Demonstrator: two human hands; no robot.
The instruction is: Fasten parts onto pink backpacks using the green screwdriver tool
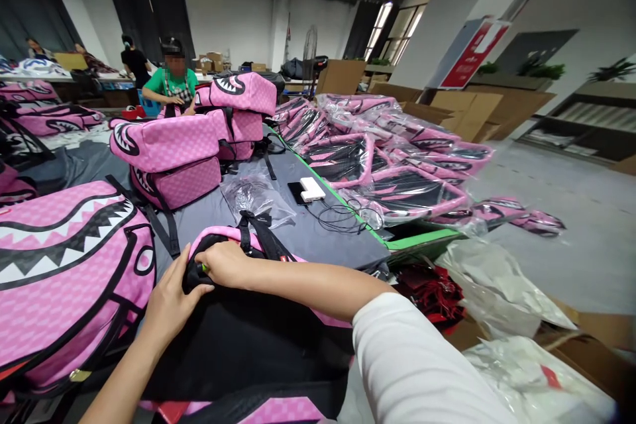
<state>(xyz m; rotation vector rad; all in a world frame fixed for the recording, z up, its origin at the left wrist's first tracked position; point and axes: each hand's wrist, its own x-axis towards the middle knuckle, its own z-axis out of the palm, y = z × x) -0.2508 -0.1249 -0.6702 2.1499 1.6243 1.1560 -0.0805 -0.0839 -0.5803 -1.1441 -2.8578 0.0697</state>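
Note:
A pink backpack with a black lining [268, 331] lies opened out in front of me. My left hand [171, 301] grips its pink-and-black edge, thumb on the lining side and fingers round the outside. Close beside it, my right hand [226, 265] is closed at the same corner, inside the rim. A small yellow-green thing shows between its fingers; most of it is hidden, so its kind cannot be made out. Black straps [258, 228] lie over the bag's far edge. To the left rests another pink backpack [40, 318] with a shark-mouth print.
Stacked pink backpacks [173, 146] stand ahead on the grey table [342, 245]. A clear plastic bag [256, 199], a white device [312, 189] and a cable lie nearby. Plastic-wrapped backpacks [397, 165] are piled to the right. Across the table is a co-worker in green [171, 83].

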